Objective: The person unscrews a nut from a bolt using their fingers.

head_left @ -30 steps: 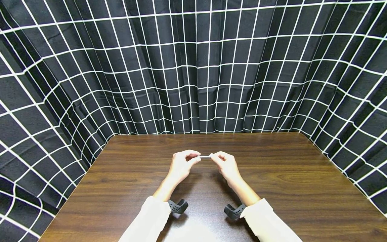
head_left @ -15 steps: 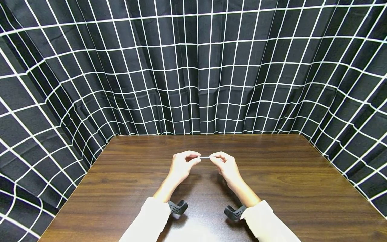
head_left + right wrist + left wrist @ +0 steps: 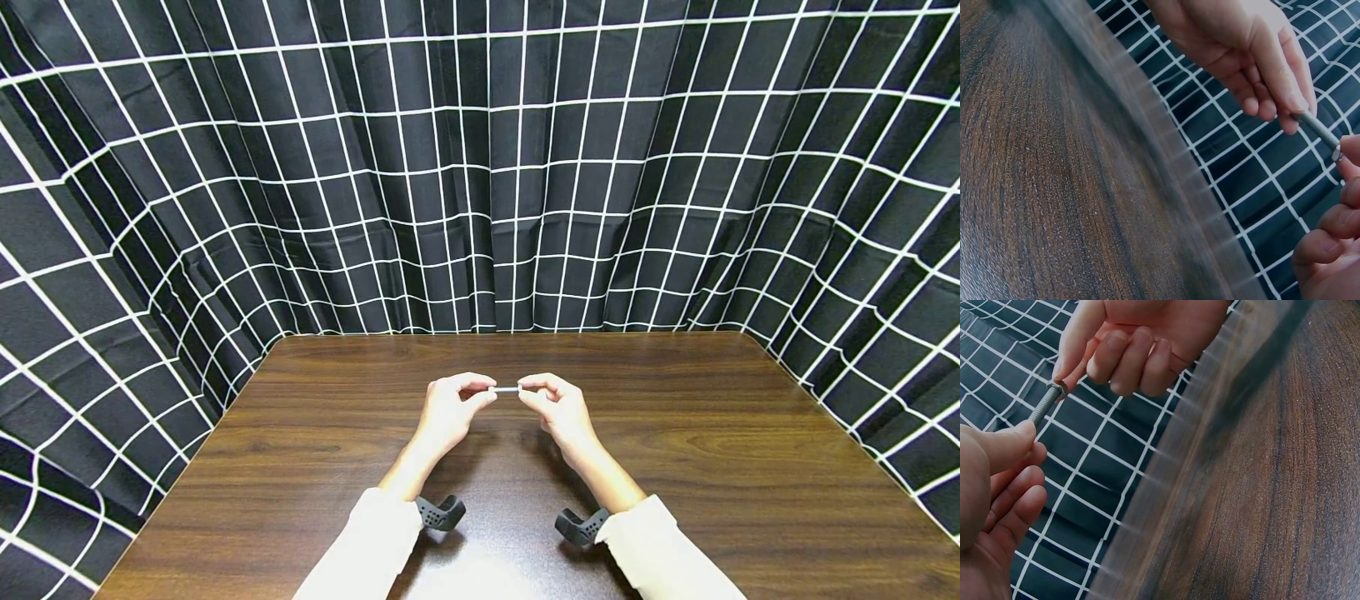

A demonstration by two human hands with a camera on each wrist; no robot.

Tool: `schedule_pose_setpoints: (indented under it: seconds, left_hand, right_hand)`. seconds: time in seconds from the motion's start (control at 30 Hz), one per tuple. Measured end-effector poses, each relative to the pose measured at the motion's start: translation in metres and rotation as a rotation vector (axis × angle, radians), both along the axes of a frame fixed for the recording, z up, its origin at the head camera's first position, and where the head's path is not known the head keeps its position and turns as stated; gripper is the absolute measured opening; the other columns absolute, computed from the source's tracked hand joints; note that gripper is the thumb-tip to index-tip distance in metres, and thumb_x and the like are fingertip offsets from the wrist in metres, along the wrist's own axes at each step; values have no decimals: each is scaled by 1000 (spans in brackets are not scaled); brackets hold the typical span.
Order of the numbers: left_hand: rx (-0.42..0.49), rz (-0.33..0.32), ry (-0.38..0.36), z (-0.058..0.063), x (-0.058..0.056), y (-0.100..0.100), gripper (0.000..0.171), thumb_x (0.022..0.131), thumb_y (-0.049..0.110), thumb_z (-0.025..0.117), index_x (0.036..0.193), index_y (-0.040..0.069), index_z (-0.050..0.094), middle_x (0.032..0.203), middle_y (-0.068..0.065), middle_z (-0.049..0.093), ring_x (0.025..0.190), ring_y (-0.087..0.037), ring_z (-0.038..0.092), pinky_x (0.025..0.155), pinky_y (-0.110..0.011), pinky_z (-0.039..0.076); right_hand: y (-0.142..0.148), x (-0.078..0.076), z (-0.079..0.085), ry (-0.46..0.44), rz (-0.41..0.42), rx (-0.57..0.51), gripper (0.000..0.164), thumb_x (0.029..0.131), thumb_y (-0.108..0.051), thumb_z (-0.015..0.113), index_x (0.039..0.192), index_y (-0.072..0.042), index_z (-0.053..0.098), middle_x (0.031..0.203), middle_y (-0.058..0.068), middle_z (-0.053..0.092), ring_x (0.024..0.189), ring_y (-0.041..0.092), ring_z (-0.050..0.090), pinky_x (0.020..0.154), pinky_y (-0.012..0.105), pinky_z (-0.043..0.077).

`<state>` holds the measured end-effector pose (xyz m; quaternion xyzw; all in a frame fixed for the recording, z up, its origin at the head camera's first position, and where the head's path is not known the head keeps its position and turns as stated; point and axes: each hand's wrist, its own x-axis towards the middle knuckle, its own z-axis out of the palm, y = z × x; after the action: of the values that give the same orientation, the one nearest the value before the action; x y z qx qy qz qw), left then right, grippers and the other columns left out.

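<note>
Both hands (image 3: 447, 407) (image 3: 564, 413) pinch — forearms (image 3: 408, 472) (image 3: 610, 482) angled inward.

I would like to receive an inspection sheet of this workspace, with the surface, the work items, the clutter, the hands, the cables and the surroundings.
Surface: brown wood-grain tabletop, with bright glare at the bottom of the head view.
Work items: one threaded bolt, held above the tabletop; whether its wider end is a head or a nut, I cannot tell.
Clutter: nothing seen.
Left hand: pinches the bolt's narrower end.
Right hand: pinches the wider end.
Cables: nothing seen.
Surroundings: black curtain with white grid lines, behind and at both sides.
</note>
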<state>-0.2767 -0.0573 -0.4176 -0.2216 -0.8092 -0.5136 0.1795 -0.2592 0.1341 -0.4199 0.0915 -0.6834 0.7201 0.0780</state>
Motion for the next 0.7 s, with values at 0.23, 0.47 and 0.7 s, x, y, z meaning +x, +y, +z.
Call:
schedule_pose_setpoints:
  seconds: [0.23,0.47,0.7]
  left_hand:
    - [6,-8,2,1,0,0,14,84,12,76,97,7,75,89,0,73,77,-9,66,69,-27,53]
    - [21,-9,-7,0,0,1,15,82,6,76,97,5,75,88,0,74,76,-11,67,70,-35,54]
    - [26,-5,-12,1,1,1,14,82,6,76,95,9,75,87,1,74,75,-9,66,68,-29,54]
  right_hand:
    - [0,1,1,2,18,-17,26,86,7,65,111,15,59,53,-7,36,40,3,24,39,18,18]
    - [0,1,-1,15,16,-23,25,86,7,65,110,13,61,53,-7,35,40,3,24,39,18,19]
    - [-1,0,-2,39,13,-30,24,85,11,64,109,14,61,53,-6,36,40,4,26,40,19,20]
